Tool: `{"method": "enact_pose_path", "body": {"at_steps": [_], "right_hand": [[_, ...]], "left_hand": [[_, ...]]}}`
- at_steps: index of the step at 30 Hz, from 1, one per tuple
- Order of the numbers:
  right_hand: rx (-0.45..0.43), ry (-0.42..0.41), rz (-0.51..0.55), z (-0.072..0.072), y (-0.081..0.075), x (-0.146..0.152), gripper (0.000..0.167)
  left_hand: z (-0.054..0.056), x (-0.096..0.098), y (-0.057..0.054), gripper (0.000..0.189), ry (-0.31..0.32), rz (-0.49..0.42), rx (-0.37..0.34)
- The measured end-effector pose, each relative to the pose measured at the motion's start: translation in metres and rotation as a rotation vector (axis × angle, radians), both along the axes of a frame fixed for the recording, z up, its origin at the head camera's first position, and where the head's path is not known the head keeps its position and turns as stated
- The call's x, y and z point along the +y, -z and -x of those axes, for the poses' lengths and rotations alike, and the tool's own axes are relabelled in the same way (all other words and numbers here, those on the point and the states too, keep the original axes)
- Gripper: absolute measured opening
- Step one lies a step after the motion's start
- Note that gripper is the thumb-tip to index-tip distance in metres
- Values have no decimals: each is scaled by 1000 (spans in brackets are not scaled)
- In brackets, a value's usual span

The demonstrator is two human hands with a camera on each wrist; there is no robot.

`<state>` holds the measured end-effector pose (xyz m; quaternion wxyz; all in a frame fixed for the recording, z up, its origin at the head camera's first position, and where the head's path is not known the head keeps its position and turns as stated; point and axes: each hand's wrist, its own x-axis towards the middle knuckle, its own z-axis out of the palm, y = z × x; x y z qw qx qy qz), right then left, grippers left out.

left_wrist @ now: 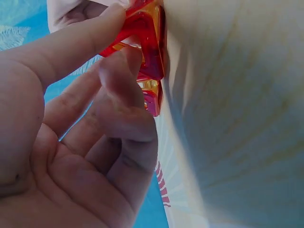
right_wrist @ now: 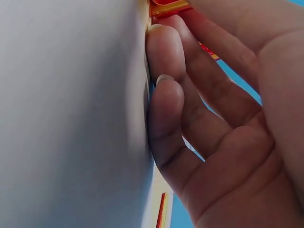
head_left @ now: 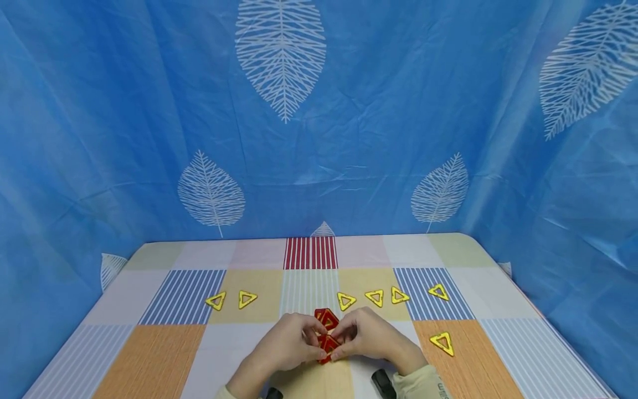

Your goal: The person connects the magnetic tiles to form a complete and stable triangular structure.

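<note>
Two red, see-through structures of magnetic triangle tiles stand front to back at the table's middle. The left hand (head_left: 288, 344) and right hand (head_left: 371, 337) flank the nearer red structure (head_left: 328, 344), each pinching a side of it between thumb and fingers. Just beyond the fingertips is the farther red structure (head_left: 326, 317). From the left wrist, the nearer structure (left_wrist: 153, 47) shows a hollow triangular face with the thumb and a finger on it. In the right wrist view only a corner of the red tiles (right_wrist: 170, 7) appears, and the outer fingers curl down close to the tabletop.
Several yellow hollow triangle tiles lie flat around the hands: a left pair including one tile (head_left: 216, 301), a back row with one tile (head_left: 346, 301), and a lone tile (head_left: 442, 343) at right. A patchwork cloth (head_left: 159, 354) covers the table; a blue curtain (head_left: 349, 138) surrounds it.
</note>
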<state>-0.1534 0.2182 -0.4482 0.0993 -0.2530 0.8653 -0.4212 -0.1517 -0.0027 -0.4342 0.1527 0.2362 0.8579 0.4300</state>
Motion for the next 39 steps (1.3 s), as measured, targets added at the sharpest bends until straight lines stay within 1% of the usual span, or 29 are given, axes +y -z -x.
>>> {"method": "enact_pose_path", "body": {"at_steps": [6, 13, 21, 27, 35, 39], "right_hand": [[-2, 4, 10, -1, 0, -1, 19], [-2, 7, 12, 0, 0, -1, 21], [-9, -5, 41, -1, 2, -2, 30], [-11, -15, 49, -1, 3, -3, 30], [2, -13, 35, 1, 4, -3, 29], [15, -13, 16, 1, 3, -3, 25]], "left_hand": [[1, -1, 2, 23, 9, -18, 10], [2, -1, 3, 23, 0, -6, 12], [2, -2, 4, 26, 5, 1, 59], [2, -4, 4, 29, -4, 12, 65], [4, -8, 4, 31, 9, -27, 54], [7, -14, 2, 30, 22, -65, 57]]}}
